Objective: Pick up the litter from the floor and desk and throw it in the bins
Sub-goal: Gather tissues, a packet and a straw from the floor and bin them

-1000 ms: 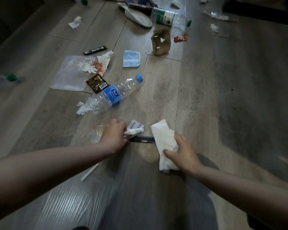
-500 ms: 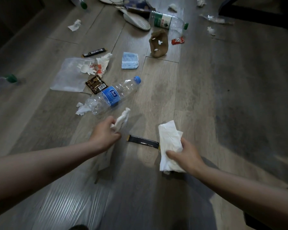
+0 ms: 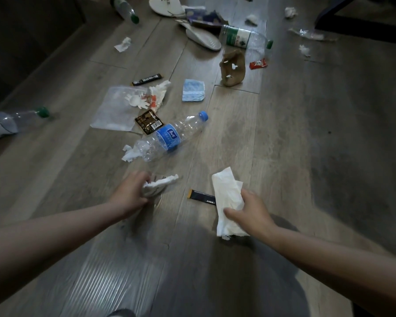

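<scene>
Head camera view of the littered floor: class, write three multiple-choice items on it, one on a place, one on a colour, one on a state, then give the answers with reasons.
1. Where does the black stick wrapper nearest the person lie?
A. On the floor between the two hands
B. Inside the clear plastic bag
C. On top of the white slipper

2. What colour is the cap of the blue-label bottle?
A. Green
B. Blue
C. Red

3. What is the right hand doing?
A. Hanging empty
B. Gripping a bottle
C. Holding a white tissue

Answers:
1. A, it lies flat on the floor between the left hand and the right hand.
2. B, the cap at its neck is blue.
3. C, the fingers close around the white tissue, which stands clear of the floor.
</scene>
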Demonstrator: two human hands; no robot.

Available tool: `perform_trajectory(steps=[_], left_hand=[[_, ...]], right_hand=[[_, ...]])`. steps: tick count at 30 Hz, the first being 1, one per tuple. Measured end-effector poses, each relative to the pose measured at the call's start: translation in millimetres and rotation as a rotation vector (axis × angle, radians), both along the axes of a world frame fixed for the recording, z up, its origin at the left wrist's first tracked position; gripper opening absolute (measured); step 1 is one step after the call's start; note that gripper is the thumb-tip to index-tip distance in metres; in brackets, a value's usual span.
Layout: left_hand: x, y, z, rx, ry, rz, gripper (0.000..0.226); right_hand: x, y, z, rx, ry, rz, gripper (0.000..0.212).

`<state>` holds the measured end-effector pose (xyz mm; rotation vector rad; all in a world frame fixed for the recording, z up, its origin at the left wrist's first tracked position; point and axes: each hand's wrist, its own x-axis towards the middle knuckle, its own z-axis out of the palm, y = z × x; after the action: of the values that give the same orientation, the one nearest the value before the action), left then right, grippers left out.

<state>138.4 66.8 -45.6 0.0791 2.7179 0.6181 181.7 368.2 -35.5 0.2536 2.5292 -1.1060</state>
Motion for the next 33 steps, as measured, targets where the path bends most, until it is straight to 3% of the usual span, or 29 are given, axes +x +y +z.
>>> perform_trajectory(steps=[8,14,19,23,33], left_hand=[[-4,-2,-1,-0.063,-0.108,-0.016,0.044],[-2,31,8,0.164,-0.123,0.1,0.027],[-11,88,17,0.261,-0.118,-0.103,0.037],[-16,112,11,0.139,-0.139,-0.239,0.037],[-20,116,-1,-0.125,-0.15,-0.24,0.022]], right_hand=[[2,3,2,-0.015,-0.012,-0.01,0.042],[6,8,4,-0.051,-0.026,-0.024,0.04],[7,22,10,-0.09,-0.037,-0.084,0.045],[7,37,16,-0.083,-0.003,-0.134,0.038],[19,60,23,-0.063,-0.006,-0.171,0.042]])
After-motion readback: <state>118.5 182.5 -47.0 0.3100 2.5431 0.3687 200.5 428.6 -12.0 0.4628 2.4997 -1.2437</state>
